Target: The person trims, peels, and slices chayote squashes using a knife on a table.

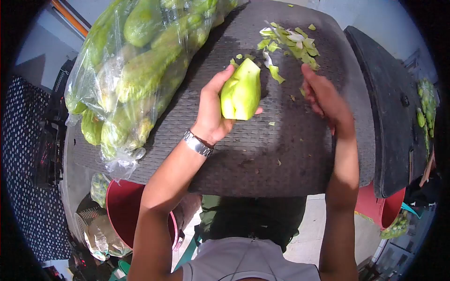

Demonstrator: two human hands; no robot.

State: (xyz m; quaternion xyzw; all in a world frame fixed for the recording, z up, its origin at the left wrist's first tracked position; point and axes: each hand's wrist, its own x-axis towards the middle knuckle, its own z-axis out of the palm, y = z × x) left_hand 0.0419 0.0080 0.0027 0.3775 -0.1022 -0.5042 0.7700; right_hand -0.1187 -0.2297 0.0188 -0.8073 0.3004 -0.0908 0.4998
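A peeled, pale green chayote (241, 91) rests in my left hand (213, 103), its trimmed end pointing up and away. My fingers wrap around it from the left and below, and a silver watch sits on that wrist. To the right, my right hand (326, 98) is held above the table with its fingers curled and slightly blurred. What it holds, if anything, is hidden. Green and white peelings (300, 42) lie scattered just beyond my right hand, with smaller bits near the chayote.
A clear plastic bag (140, 70) full of chayotes covers the table's left side. The dark woven-textured table (243, 164) has red buckets below it, one at left (123, 206) and one at right (391, 208). A dark panel (382, 107) stands along the right edge.
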